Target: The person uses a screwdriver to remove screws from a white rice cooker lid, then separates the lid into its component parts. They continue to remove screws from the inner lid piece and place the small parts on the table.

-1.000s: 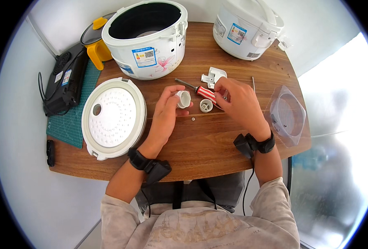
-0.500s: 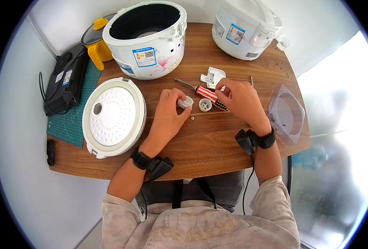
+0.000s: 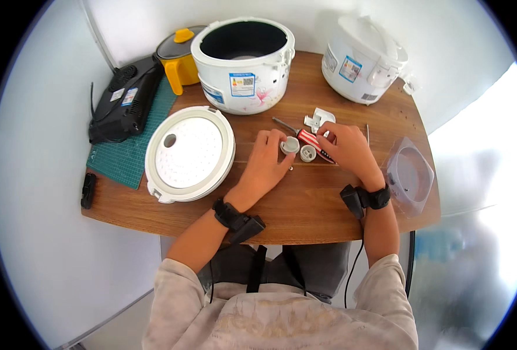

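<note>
Between the thumb and fingers of my left hand (image 3: 264, 162) is a small white round cap (image 3: 290, 144), its hollow side showing. Just right of it, a second white round piece with ribs inside (image 3: 308, 153) lies on the table. My right hand (image 3: 350, 150) is bent over the handle of a red, white and dark screwdriver (image 3: 310, 139), thumb and index tips close together. Whether something tiny is pinched there I cannot make out. Behind those fingers lies a white plastic bracket (image 3: 320, 119). A tiny pale bit (image 3: 291, 168) lies by my left thumb.
Left of my hands is a round white lid (image 3: 191, 149) with a hole. Behind stand an open rice cooker (image 3: 244, 87), a closed one (image 3: 357, 67) and a yellow pot (image 3: 180, 67). A black device (image 3: 124, 105) lies on a green mat (image 3: 118, 163); a clear plastic tray (image 3: 410, 175) is at right.
The whole view has shifted, with the table's things appearing further right. In my left fingers the cap has turned, so more of its hollow inside shows. My right hand stays by the screwdriver.
</note>
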Available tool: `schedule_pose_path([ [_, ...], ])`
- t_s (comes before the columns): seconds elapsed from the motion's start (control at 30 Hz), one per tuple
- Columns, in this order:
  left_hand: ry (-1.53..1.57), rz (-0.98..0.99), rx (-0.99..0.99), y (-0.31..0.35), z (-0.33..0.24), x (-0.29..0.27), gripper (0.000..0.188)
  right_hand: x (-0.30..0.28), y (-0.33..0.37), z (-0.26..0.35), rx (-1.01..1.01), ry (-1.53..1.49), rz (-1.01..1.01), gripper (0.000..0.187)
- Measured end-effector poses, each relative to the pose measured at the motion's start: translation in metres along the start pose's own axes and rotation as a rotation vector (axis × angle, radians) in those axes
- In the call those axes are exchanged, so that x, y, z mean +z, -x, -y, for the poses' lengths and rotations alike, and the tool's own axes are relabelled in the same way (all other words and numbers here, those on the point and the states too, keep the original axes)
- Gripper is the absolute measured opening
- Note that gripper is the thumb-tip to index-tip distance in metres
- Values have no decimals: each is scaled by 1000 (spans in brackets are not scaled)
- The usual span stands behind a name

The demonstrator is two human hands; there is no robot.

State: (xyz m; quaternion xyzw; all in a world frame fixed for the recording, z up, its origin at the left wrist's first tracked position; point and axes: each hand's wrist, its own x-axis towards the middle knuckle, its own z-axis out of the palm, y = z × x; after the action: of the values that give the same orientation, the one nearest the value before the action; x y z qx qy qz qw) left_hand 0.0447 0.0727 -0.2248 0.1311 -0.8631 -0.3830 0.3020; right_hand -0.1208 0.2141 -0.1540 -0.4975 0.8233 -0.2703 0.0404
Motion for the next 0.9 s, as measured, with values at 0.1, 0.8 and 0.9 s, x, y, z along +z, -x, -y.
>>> schedule_pose_path([
  [0.1,28,-13,131,9,-11,-11,36,-6,5,9,-34,13,-24,15],
  [0.8,-562,194,-14,102,-24,-144,34,-68,147,5,235,10,-169,13],
  [0.9,-556,207,24,103,-21,-140,31,-67,158,1,250,-17,-168,14],
])
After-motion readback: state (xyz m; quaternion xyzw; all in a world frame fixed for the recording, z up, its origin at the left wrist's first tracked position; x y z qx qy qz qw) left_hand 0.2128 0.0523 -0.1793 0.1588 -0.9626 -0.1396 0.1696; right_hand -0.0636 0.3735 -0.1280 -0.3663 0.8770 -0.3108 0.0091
